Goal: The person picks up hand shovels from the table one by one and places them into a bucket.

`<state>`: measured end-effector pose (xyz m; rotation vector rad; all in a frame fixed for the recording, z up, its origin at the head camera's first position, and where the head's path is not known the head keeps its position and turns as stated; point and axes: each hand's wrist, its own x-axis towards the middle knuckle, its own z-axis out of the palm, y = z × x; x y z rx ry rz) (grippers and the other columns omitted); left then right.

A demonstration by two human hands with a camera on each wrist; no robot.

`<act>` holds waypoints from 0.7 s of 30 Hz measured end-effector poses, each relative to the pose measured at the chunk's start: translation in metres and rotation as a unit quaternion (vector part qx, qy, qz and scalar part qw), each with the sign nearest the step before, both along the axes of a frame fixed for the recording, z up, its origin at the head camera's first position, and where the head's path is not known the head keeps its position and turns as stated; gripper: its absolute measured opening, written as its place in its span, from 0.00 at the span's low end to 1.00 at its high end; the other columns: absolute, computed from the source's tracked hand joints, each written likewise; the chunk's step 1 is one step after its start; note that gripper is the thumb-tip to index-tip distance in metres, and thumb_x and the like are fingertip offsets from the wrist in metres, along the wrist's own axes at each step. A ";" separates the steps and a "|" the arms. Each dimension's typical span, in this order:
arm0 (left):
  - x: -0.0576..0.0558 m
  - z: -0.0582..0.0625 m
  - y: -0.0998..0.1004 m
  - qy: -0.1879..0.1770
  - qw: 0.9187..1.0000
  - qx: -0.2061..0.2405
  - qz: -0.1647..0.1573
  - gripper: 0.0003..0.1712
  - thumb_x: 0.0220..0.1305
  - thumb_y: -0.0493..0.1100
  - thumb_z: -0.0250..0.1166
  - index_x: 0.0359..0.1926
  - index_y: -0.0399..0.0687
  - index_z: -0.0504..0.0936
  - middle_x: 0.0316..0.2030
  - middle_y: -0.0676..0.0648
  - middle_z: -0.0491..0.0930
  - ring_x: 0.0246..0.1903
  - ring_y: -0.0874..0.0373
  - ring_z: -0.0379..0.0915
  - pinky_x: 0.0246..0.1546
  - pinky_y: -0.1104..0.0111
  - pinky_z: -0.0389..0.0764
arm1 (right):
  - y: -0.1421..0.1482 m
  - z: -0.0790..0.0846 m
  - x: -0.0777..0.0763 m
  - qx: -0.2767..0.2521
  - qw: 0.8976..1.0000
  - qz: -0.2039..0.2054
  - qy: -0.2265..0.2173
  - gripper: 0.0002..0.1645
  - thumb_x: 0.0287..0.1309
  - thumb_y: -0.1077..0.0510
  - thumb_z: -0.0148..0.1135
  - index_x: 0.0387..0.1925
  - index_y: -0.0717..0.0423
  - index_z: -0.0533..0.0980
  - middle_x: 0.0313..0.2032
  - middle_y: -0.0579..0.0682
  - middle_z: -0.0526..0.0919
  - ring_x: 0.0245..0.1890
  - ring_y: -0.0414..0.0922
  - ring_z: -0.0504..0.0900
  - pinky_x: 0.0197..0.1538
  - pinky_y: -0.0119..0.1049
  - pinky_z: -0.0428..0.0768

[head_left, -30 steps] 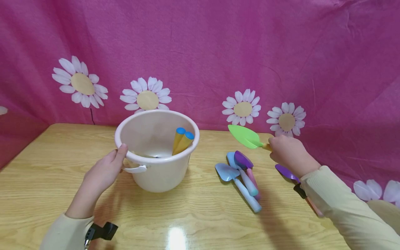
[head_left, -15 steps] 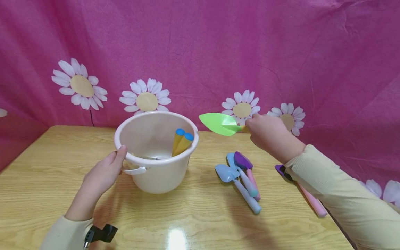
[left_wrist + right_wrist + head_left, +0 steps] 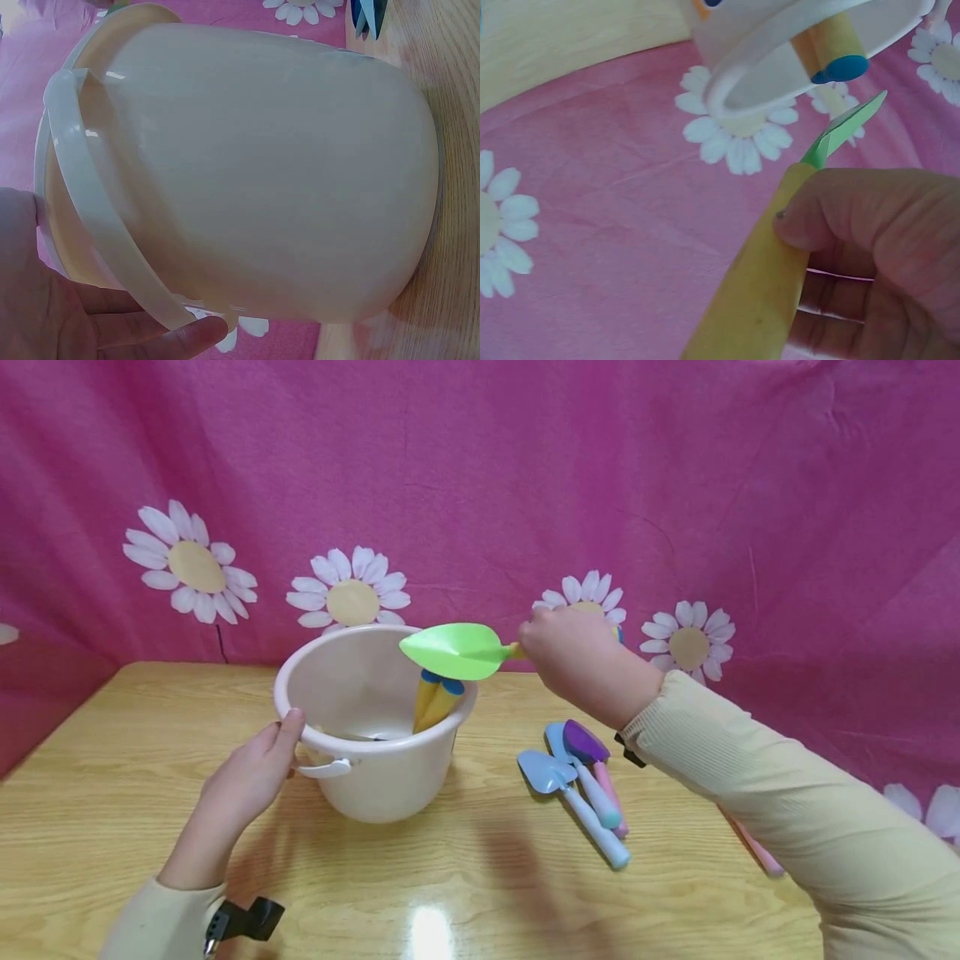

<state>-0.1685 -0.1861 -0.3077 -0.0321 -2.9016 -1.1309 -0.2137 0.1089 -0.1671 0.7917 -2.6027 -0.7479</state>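
My left hand (image 3: 251, 781) grips the rim of a white bucket (image 3: 386, 785) at its left side, thumb over the edge and fingers outside; the left wrist view shows the bucket's wall and its handle (image 3: 105, 202) hanging by the fingers. Two yellow handles with blue ends (image 3: 438, 703) stick up inside the bucket. In my right hand (image 3: 585, 660) is a green-bladed hand trowel (image 3: 457, 652), held by its yellow handle (image 3: 761, 277). The trowel's blade lies level above the bucket's right rim and overlaps the blue handle ends in the head view.
Right of the bucket lie a light-blue trowel (image 3: 573, 810), a second blue-handled tool (image 3: 597, 797) and a purple scoop (image 3: 586, 742) with a pink handle. A further pink handle (image 3: 761, 852) shows past the right sleeve. A pink flowered cloth (image 3: 480, 485) hangs behind the table (image 3: 360, 893).
My right hand has carried the green trowel leftward and up, from over the right side of the table to above the bucket's right rim. My left hand has stayed on the bucket.
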 end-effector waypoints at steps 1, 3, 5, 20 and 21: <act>0.000 0.000 0.000 0.000 1.000 0.000 0.000 0.40 0.67 0.63 0.24 0.56 0.34 0.64 0.35 0.35 0.75 0.38 0.43 0.71 0.30 0.53 0.69 | -0.004 0.002 0.001 0.003 1.000 -0.013 -0.012 0.07 0.44 0.69 0.58 0.28 0.57 0.77 0.24 0.52 0.75 0.24 0.47 0.75 0.22 0.47 0.75; 0.001 0.000 0.001 0.000 1.000 0.001 0.000 0.40 0.67 0.63 0.24 0.57 0.34 0.63 0.36 0.34 0.75 0.38 0.42 0.71 0.30 0.53 0.69 | -0.011 0.004 0.002 0.006 0.999 -0.026 -0.029 0.08 0.46 0.68 0.59 0.31 0.57 0.78 0.26 0.53 0.75 0.26 0.48 0.76 0.24 0.48 0.77; 0.001 0.001 0.002 0.001 1.000 0.003 0.000 0.40 0.67 0.63 0.24 0.59 0.35 0.61 0.38 0.33 0.74 0.39 0.41 0.71 0.29 0.53 0.70 | -0.017 0.005 0.004 0.013 0.999 -0.019 -0.030 0.09 0.47 0.67 0.60 0.33 0.57 0.79 0.28 0.53 0.76 0.27 0.49 0.78 0.25 0.47 0.78; 0.001 -0.001 0.001 -0.013 1.000 -0.002 0.008 0.39 0.66 0.63 0.24 0.48 0.35 0.66 0.37 0.34 0.74 0.39 0.42 0.70 0.30 0.54 0.69 | -0.070 -0.014 0.013 0.070 0.997 0.021 -0.011 0.08 0.50 0.63 0.57 0.33 0.53 0.80 0.28 0.50 0.77 0.28 0.45 0.76 0.26 0.40 0.78; 0.001 -0.001 0.001 -0.013 1.000 -0.002 0.008 0.39 0.66 0.63 0.24 0.47 0.36 0.66 0.37 0.34 0.74 0.39 0.42 0.70 0.29 0.54 0.69 | -0.073 -0.015 0.013 0.074 0.997 0.016 -0.013 0.09 0.50 0.63 0.56 0.33 0.52 0.80 0.28 0.49 0.77 0.28 0.45 0.76 0.27 0.40 0.78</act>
